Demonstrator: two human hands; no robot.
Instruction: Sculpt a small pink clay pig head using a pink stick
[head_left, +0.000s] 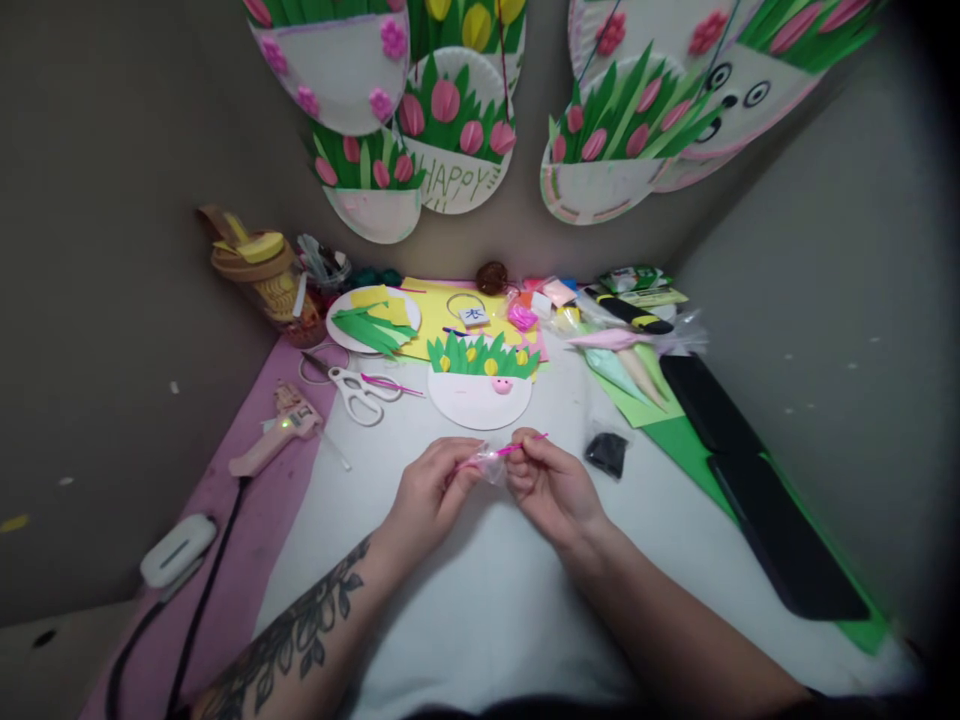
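Note:
My left hand pinches a small clear plastic bag with something pink in it, over the white table cover. Closed beside it, my right hand holds a thin pink stick whose inner end meets the bag. Just beyond both hands lies a white paper-plate piece with green paper grass, yellow flowers and a small pink clay face. A packet of black clay rests to the right of my right hand.
White scissors and a pink glue gun with a cord lie left. A cup stands at the back left. Behind are a plate with paper strips and clay packets. A black folded device lies right; plate crafts hang above.

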